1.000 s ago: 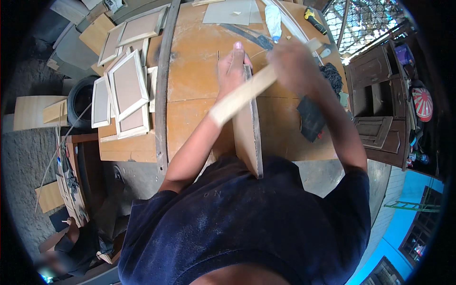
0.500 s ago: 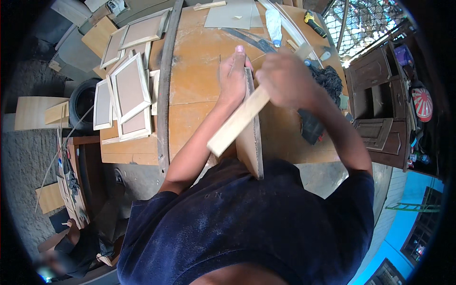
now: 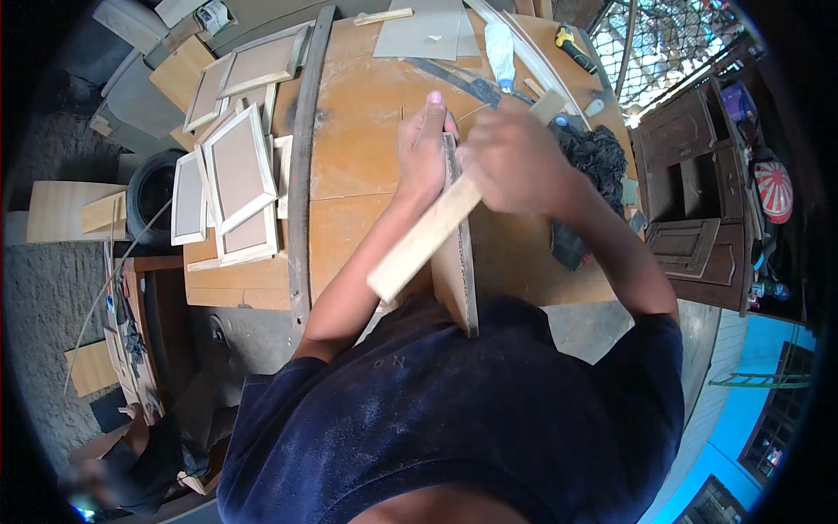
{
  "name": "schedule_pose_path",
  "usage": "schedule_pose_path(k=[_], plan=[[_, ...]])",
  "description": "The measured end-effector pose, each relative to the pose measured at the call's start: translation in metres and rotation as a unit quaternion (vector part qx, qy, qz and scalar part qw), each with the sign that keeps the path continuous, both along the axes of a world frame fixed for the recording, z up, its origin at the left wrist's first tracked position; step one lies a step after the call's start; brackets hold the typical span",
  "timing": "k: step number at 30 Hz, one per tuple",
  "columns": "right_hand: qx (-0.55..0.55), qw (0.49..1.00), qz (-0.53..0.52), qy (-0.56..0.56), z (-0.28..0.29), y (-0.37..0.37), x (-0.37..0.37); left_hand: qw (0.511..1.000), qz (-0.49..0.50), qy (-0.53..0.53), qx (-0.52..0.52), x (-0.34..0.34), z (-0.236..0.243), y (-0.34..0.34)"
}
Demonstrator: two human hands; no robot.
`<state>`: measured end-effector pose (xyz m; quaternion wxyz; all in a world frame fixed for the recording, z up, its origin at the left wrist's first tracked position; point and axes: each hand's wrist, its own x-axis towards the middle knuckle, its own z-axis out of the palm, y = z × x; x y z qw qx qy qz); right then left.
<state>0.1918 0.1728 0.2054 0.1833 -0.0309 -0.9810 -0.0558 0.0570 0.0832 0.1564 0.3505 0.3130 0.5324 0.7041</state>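
Note:
My left hand [image 3: 425, 148] grips the far end of a thin wooden board [image 3: 450, 272], thumb pointing up. The board stands on edge, its near end against my shirt. My right hand [image 3: 517, 164], slightly blurred, is closed around a pale wooden strip [image 3: 419, 248]. That strip lies slantwise across the board's upper edge, its near end above my left forearm and its far end past my right knuckles. Whether anything is fixed to the strip's underside is hidden.
Several wooden frames with panels [image 3: 240, 166] are piled at the left, beyond a long dark bar [image 3: 301, 175]. Past my right hand lie a black cloth [image 3: 601, 157], a plastic bottle [image 3: 500, 54] and a yellow-black tool [image 3: 575, 50]. A brown cabinet [image 3: 690, 188] stands right; a person [image 3: 131, 458] sits lower left.
My right hand and the wooden strip have shifted a little toward me and to the left across the board's edge. The left hand keeps its hold; the board has shifted slightly.

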Motion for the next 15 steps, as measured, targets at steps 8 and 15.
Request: schedule_pose_path(k=[8,15], plan=[[-0.012,0.999,-0.011,0.051,0.001,-0.008,-0.001,0.998,-0.016,-0.063,-0.006,-0.003,-0.012,0.003],[-0.037,0.998,-0.047,0.017,-0.003,0.007,0.007,1.0,-0.011,-0.018,0.009,-0.002,-0.013,0.001]])
